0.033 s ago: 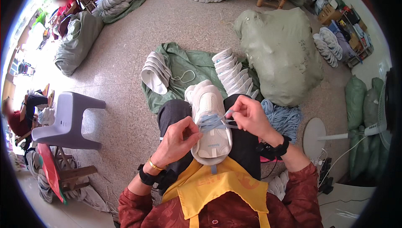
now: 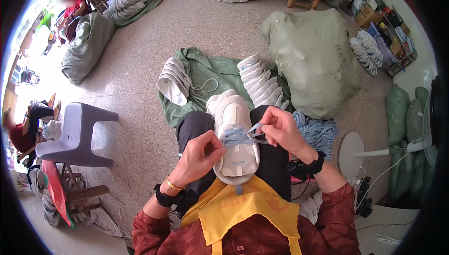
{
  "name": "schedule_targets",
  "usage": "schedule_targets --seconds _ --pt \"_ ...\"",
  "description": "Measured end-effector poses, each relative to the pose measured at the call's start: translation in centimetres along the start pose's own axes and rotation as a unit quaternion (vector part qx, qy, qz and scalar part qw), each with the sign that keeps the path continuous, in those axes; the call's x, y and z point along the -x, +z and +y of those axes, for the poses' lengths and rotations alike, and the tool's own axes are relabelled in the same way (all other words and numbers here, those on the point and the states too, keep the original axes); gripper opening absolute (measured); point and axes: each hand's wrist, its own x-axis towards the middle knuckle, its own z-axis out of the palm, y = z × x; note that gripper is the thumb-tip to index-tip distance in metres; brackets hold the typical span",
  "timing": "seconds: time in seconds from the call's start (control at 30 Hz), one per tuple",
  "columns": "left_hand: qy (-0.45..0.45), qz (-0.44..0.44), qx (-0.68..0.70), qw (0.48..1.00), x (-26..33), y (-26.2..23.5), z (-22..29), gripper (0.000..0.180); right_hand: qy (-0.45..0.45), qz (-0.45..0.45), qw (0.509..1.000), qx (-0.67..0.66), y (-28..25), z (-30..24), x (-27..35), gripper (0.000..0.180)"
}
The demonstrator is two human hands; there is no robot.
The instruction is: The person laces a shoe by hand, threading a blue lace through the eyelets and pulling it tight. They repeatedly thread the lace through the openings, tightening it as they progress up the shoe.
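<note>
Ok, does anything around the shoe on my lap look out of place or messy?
Nothing looks damaged. The white shoe lies on the lap, both hands on its light blue lace. One loose cord trails across the green cloth beside the stacked white shoes.

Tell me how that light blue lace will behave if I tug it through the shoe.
The light blue lace looks flat and floppy, sagging between right hand and left hand, so it probably bends easily. The white shoe rests loosely on the lap and may shift when pulled.

bare floor [image 2: 135, 91] left of the knees; shoe rows [image 2: 262, 84] and green sack [image 2: 318, 63] crowd ahead.
</note>
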Motion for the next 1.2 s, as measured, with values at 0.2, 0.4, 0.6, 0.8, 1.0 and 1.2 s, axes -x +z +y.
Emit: schedule_targets --seconds 0.2,0.4,0.6,0.8,1.0,1.2 --pt "-0.028 -0.015 0.024 0.999 0.2 -0.3 -0.7 0.018 -0.054 -0.021 0.998 -0.017 -0.1 -0.5 1.2 0.012" --pt "-0.125 -0.069 0.076 0.987 2.2 -3.1 2.3 0.015 -0.064 -0.034 0.994 0.077 0.2 0.4 1.6 0.013" --pt "-0.144 -0.041 0.13 0.98 6.8 -8.7 2.6 0.01 -0.082 -0.018 0.979 0.184 1.2 0.3 1.6 0.015" --pt "-0.155 -0.032 0.136 0.978 8.7 -8.5 1.6 0.013 -0.139 0.009 0.942 0.307 1.7 0.1 2.5 0.017" --pt "-0.169 -0.005 0.123 0.978 8.6 -7.0 1.0 0.015 -0.125 0.0 0.935 0.331 1.8 -0.6 3.5 0.018" --pt "-0.117 0.029 0.095 0.988 8.1 -6.8 1.2 0.015 -0.166 0.029 0.915 0.367 2.2 -0.7 3.6 0.016"
